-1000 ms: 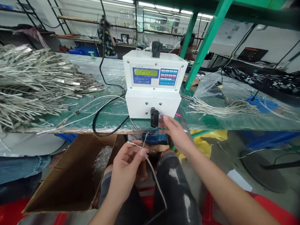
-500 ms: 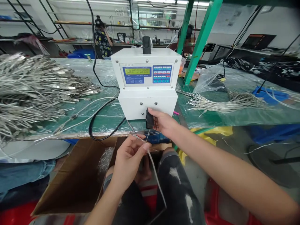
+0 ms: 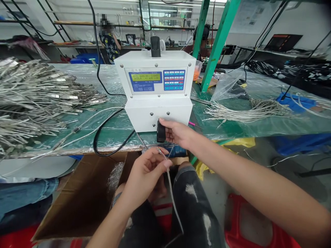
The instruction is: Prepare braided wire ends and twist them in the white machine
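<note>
A white boxy machine (image 3: pixel 158 112) with a lit display (image 3: pixel 146 77) and a keypad (image 3: pixel 174 80) stands at the table's front edge. My right hand (image 3: pixel 178 133) is closed round the black knob-like part (image 3: pixel 161 132) on its lower front; how the far fingers sit is hidden. Below, my left hand (image 3: pixel 148 172) pinches a thin whitish cable (image 3: pixel 170 189) between thumb and fingers, close to its stripped-looking end. From there the cable hangs down past my knees.
A big heap of cables with metal connectors (image 3: pixel 51 93) covers the table's left side. Another cable bundle (image 3: pixel 248 112) lies to the right. An open cardboard box (image 3: pixel 74 196) is below the edge, left of my legs. Two people are at the back.
The view has shifted slightly, so the machine appears further left. The cable end in my left hand has turned and now points up toward the machine. My right hand stays on the black part.
</note>
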Tool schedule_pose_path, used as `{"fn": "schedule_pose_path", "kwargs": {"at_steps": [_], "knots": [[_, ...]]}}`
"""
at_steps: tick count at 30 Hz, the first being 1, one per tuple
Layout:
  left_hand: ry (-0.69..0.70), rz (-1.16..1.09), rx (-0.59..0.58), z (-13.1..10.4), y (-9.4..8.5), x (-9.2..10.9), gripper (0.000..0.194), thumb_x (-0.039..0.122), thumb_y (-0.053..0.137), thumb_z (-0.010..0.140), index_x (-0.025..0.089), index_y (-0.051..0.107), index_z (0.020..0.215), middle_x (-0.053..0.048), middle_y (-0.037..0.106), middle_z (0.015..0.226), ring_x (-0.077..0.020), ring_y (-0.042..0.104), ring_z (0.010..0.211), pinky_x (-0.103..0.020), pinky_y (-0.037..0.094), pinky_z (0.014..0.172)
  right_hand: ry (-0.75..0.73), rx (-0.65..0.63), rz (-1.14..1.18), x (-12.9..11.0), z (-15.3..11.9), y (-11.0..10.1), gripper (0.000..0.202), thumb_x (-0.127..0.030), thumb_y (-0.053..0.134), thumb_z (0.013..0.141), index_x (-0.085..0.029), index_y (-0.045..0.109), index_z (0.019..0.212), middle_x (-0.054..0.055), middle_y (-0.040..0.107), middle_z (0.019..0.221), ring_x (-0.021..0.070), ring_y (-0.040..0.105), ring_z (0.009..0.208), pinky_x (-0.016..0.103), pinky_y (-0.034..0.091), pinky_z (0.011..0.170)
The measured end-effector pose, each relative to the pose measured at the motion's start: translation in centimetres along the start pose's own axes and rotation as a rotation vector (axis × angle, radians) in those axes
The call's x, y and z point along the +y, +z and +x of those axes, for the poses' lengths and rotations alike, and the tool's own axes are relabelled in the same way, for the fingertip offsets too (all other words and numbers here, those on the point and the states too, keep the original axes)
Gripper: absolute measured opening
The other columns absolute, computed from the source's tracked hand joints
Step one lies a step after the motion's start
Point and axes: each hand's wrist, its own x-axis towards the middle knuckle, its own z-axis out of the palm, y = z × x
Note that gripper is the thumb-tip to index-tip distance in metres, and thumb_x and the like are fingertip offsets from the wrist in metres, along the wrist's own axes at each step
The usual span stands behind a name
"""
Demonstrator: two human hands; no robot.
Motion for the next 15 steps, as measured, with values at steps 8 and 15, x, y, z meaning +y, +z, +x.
{"fn": "schedule_pose_path", "kwargs": {"at_steps": [8,15], "knots": [[0.061,0.002,0.011,2.0,-0.8,0.1,0.024,0.027,0.076,0.078,0.024,0.058,0.093,0.003,0.069,0.064,-0.0091,0.059,0.056,-0.015,0.050,0.055,-0.018,0.025,-0.036,-0.5,-0.1,0.3,0.015,-0.030,0.071,0.087,-0.017,0.065,0.084,-0.002,0.065,0.069,0.0118,0.057,0.064,0.025,0.043,0.066],[0.162,-0.021,0.098,2.6,-0.7,-0.1,0.023,0.025,0.078,0.078,0.025,0.058,0.090,0.005,0.070,0.063,-0.0070,0.060,0.055,-0.013,0.051,0.056,-0.028,0.044,-0.086,-0.7,-0.9,0.5,0.018,-0.031,0.071,0.088,-0.017,0.064,0.079,-0.001,0.065,0.072,0.0118,0.059,0.069,0.028,0.046,0.077]]}}
